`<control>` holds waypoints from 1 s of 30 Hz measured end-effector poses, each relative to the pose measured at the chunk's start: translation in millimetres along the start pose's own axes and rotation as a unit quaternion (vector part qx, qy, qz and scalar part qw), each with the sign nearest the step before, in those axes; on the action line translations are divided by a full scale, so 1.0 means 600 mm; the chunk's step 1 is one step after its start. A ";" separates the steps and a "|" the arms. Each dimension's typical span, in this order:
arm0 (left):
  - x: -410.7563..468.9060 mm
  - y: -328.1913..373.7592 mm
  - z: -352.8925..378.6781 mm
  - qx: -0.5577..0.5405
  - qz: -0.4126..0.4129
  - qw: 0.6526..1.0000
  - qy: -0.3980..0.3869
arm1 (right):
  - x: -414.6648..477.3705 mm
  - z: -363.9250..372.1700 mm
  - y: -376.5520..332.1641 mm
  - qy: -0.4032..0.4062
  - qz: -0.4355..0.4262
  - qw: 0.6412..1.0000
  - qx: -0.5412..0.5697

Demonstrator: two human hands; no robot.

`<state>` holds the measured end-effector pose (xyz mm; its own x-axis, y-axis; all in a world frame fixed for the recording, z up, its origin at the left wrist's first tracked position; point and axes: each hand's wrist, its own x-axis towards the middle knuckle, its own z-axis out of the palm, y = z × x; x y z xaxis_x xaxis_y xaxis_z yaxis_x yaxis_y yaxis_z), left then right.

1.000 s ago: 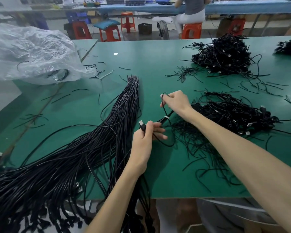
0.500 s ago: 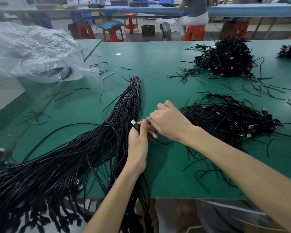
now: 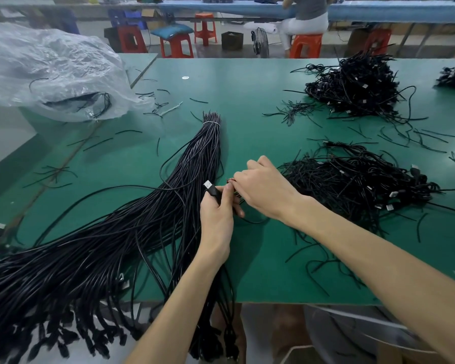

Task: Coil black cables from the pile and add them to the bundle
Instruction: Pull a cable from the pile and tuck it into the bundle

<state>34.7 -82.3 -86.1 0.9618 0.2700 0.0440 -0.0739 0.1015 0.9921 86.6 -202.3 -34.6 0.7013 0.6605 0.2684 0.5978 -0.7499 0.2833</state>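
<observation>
While the two hands meet just right of the bundle, the left hand (image 3: 217, 219) grips a black USB cable (image 3: 212, 191) in clenched fingers, and the cable's silver-tipped plug sticks out above the thumb, pointing far-left. The right hand (image 3: 267, 191) touches the left thumb. Its fingers are curled down onto the same cable, and a slack loop of it lies on the green tabletop (image 3: 247, 101) below that wrist.

The bundle (image 3: 195, 174) is cinched by a pale tie (image 3: 212, 123) at its far end. It fans out toward the near left, where the plug ends hang over the tabletop's near edge. The pile (image 3: 352, 187) of loose black cables lies right of the hands, with the right forearm crossing its near-left fringe. A second heap (image 3: 352, 85) sits far right, well apart from the pile. A crumpled clear plastic bag (image 3: 50, 69) lies far left, and short black strands (image 3: 297, 110) are scattered between these.
</observation>
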 end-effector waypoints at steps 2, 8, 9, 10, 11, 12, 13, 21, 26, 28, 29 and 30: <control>0.000 -0.001 0.001 0.010 -0.002 1.000 0.004 | 0.002 0.000 0.000 -0.016 0.012 1.000 0.008; 0.001 0.001 0.004 0.042 0.005 0.999 0.004 | 0.008 0.005 0.003 -0.062 0.059 0.993 0.082; 0.000 0.001 0.004 0.048 0.006 0.999 0.003 | 0.011 0.007 0.002 -0.068 0.076 0.989 0.110; 0.001 0.001 0.005 0.053 0.007 0.999 0.003 | 0.014 0.009 0.001 -0.071 0.095 0.983 0.142; 0.001 0.001 0.004 0.055 0.007 0.998 0.005 | 0.017 0.010 0.001 -0.073 0.113 0.975 0.178; 0.002 0.001 0.005 0.054 0.007 0.998 0.006 | 0.019 0.011 0.000 -0.073 0.128 0.967 0.210; 0.002 0.000 0.004 0.054 0.006 0.998 0.008 | 0.020 0.010 -0.001 -0.071 0.139 0.959 0.237; 0.002 -0.003 0.001 0.061 0.009 0.998 -0.011 | 0.018 0.001 -0.001 -0.065 0.191 0.920 0.336; 0.000 0.001 0.001 0.073 0.003 0.997 -0.024 | 0.029 0.006 -0.002 -0.073 0.221 0.905 0.357; -0.002 0.005 0.000 0.074 0.001 0.997 -0.026 | 0.033 0.014 -0.005 -0.074 0.225 0.903 0.359; -0.004 0.006 -0.001 0.074 0.002 0.997 -0.027 | 0.035 0.014 0.000 -0.061 0.246 0.894 0.370; -0.007 0.007 -0.002 0.073 0.002 0.997 -0.027 | 0.039 0.014 0.014 -0.035 0.282 0.879 0.383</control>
<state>30.2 -81.9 -82.3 0.9749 0.2169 0.0508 -0.0430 -0.0405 0.9983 111.2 -193.3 -34.0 0.9761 0.1918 0.1025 0.2151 -0.7814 -0.5859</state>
